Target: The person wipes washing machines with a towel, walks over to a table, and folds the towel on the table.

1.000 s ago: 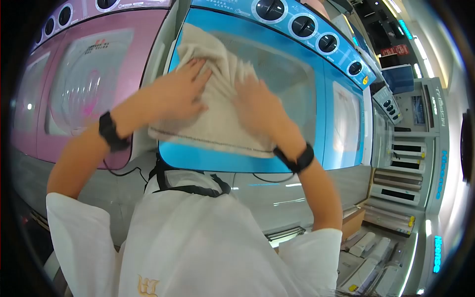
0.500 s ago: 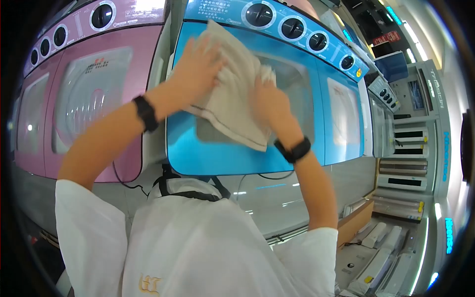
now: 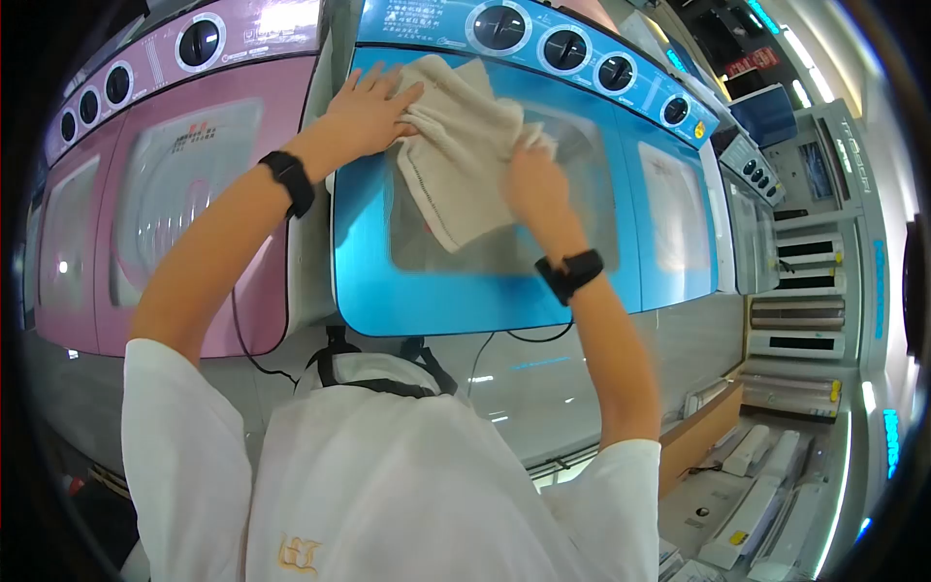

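Spreading apart over the upper left part of the beige cloth (image 3: 461, 170), the fingers of the left hand (image 3: 364, 118) touch it, with its material slightly rumpled beside them. The fingers of the right hand (image 3: 540, 189) are drawn in close at the cloth's right edge, where a bunched fold shows just past them; blur hides whether they pinch it. Each wrist wears a black band.

The cloth lies wrinkled on top of the blue washing machine (image 3: 373, 308), covering part of its larger see-through lid (image 3: 587, 209), one stitched edge slanting down toward the front. Behind the uncovered part of that lid the inside looks grey and hazy, and what it holds cannot be made out. The narrower window (image 3: 669, 218) to the right is pale with glare, its inside hidden. A row of dark dials (image 3: 564, 49) runs along the panel at the back.

To the left, just beside it, stands a pink washing machine (image 3: 73, 325). Its larger window (image 3: 184, 194) shows a rounded, ribbed form with a pinkish tint; its narrow window (image 3: 68, 228) shows only a milky surface. Farther right, a shelf unit (image 3: 849, 335) holds long white and beige units stacked in rows, and a brown cardboard piece (image 3: 700, 438) stands low near more long white units (image 3: 752, 514).
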Motion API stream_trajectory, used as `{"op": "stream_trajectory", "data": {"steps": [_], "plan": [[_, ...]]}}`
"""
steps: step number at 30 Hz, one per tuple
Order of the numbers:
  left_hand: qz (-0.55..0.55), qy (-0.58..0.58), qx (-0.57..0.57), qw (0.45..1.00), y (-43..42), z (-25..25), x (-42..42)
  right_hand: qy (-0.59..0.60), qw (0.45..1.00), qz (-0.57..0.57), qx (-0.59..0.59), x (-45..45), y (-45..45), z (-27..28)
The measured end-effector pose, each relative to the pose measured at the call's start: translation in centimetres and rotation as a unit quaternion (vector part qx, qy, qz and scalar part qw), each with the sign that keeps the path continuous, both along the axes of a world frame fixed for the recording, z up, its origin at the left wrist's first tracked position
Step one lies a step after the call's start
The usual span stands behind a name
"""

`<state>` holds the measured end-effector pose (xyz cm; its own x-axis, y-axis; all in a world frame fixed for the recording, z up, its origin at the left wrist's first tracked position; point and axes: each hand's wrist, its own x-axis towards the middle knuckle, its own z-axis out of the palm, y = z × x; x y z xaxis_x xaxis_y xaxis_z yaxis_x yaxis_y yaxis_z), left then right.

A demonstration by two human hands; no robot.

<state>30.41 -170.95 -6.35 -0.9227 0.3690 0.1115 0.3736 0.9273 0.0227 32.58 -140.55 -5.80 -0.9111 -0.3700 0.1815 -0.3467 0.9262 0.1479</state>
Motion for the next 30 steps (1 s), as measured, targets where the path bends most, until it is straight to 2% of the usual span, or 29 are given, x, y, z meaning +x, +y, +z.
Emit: {"op": "stream_trajectory", "data": {"steps": [2,4,7,8,10,13,14,16,17,18,21,24,26,28,29,30], "plan": [[-0.021,-0.014,0.018,1.0,-0.4,-1.2,2.2,0.006,0.998,0.052,-0.03,3.6,-0.8,-1.1],[-0.041,0.012,0.038,0.998,-0.5,-0.5,8.5,0.048,0.993,0.091,-0.056,8.1,0.4,-1.4],[-0.052,-0.019,0.059,0.997,-1.9,0.1,10.1,-0.006,0.999,0.018,-0.026,9.5,2.1,-0.2],[-0.054,-0.035,0.061,0.996,-2.2,0.1,10.3,-0.044,0.999,-0.026,-0.003,9.4,2.9,0.4],[-0.038,-0.024,0.053,0.998,-1.7,-0.8,7.7,-0.009,0.999,-0.042,-0.028,5.4,4.1,0.1],[0.003,-0.001,0.043,0.999,0.6,-1.4,3.4,-0.093,0.984,-0.085,-0.125,-0.2,1.9,1.4],[0.021,0.01,0.039,0.999,1.1,-1.4,2.5,-0.072,0.989,-0.024,-0.125,0.0,1.0,1.2],[-0.012,0.007,0.012,1.0,1.7,-0.1,4.0,-0.03,0.987,0.099,-0.12,1.1,-1.1,0.7],[-0.026,0.004,0.001,1.0,1.9,0.2,5.7,-0.046,0.985,0.106,-0.132,2.8,-1.3,0.4],[-0.031,0.057,0.024,0.998,2.0,0.2,8.3,-0.062,0.981,0.115,-0.143,5.5,-1.2,0.1],[0.043,0.084,0.024,0.995,1.2,-0.1,14.2,-0.054,0.98,0.121,-0.145,9.2,0.6,0.8],[0.065,0.079,0.02,0.994,0.5,-0.6,12.6,-0.043,0.989,0.085,-0.115,6.3,3.1,0.7],[0.067,0.124,0.007,0.99,0.2,-1.1,7.8,-0.03,0.992,0.066,-0.105,2.3,2.8,-0.2],[0.082,0.132,0.01,0.988,0.1,-0.6,3.2,-0.056,0.995,0.02,-0.08,-1.6,0.0,0.6],[0.087,0.102,0.014,0.991,0.4,-0.1,2.6,-0.106,0.993,-0.025,-0.051,-2.2,-2.3,2.2],[0.093,0.072,0.019,0.993,0.9,0.4,2.0,-0.144,0.989,-0.006,-0.044,-1.5,-4.3,3.9]]}}
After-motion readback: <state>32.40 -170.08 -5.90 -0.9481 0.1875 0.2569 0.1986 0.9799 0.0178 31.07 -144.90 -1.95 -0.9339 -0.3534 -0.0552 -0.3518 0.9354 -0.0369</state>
